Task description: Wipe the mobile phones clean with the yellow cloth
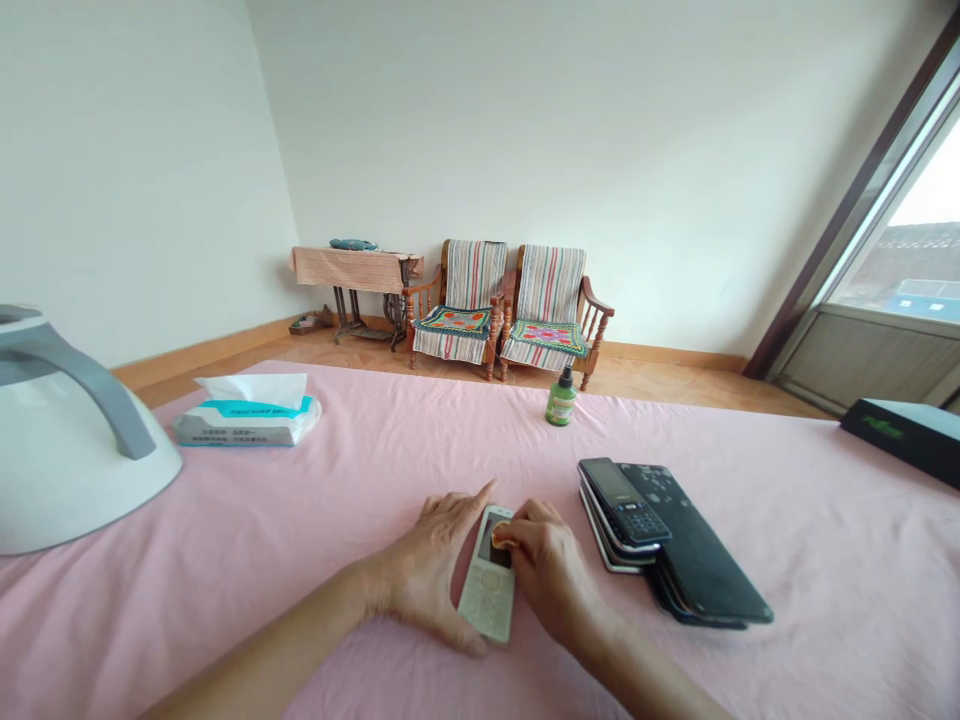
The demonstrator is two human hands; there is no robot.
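Note:
A white keypad mobile phone [489, 590] lies face up on the pink cloth, its top pointing away from me. My left hand [431, 565] steadies it along the left side, thumb at the lower edge and forefinger near the top corner. Pinched in the fingers of my right hand [551, 565] is a small crumpled orange-and-white piece of what looks like cloth or tissue [499, 537]. It presses on the phone's dark screen, partly hidden by my fingers. Right of my right hand, a black keypad phone [624, 500] tops a stack of phones beside larger dark devices [709, 560].
A green spray bottle [561, 400] stands near the far edge of the pink cloth [420, 430]. To the left are a tissue pack [244, 425] and a large white kettle [82, 450]. A black box [900, 440] sits far right. Two wooden armchairs [544, 300] stand beyond.

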